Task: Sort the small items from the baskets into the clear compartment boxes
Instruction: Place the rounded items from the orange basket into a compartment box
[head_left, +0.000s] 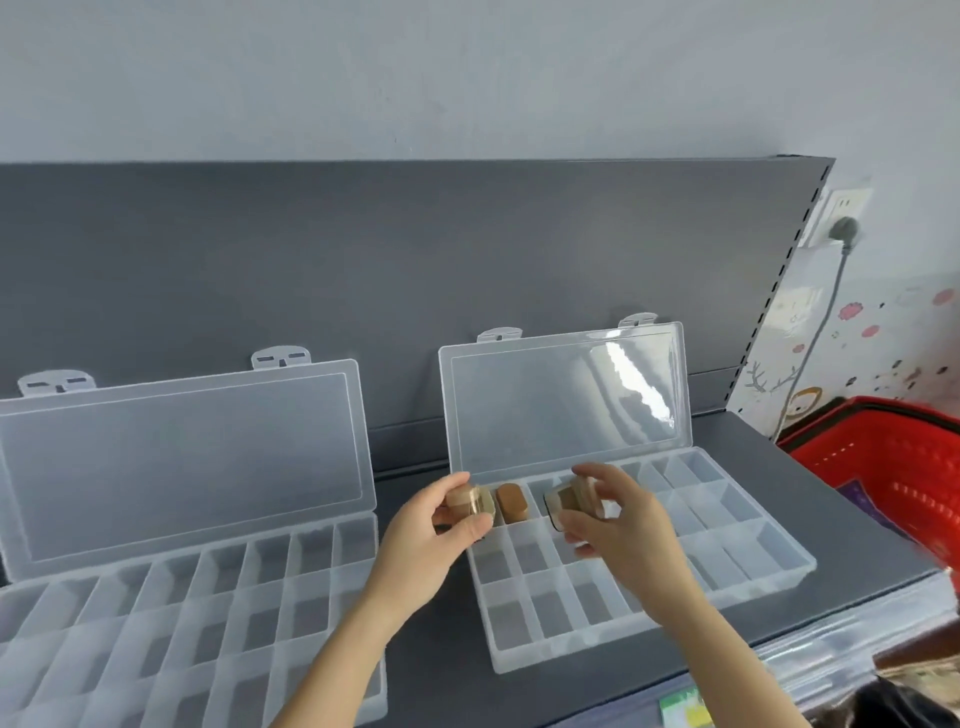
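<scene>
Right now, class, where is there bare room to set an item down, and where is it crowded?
Free: the left clear plastic box's visible compartments; the right clear plastic box's front rows and right end. Crowded: its back-left corner, where left hand and right hand grip tan pieces beside a brown block.

Left compartment box (156, 649) and right compartment box (727, 551) side by side on shelf (431, 649), basket (893, 478) further right

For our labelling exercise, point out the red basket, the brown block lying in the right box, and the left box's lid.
red basket (924, 488): head view, mesh wall.
brown block (512, 501): head view, top face.
left box's lid (182, 457): head view, panel's middle.
</scene>
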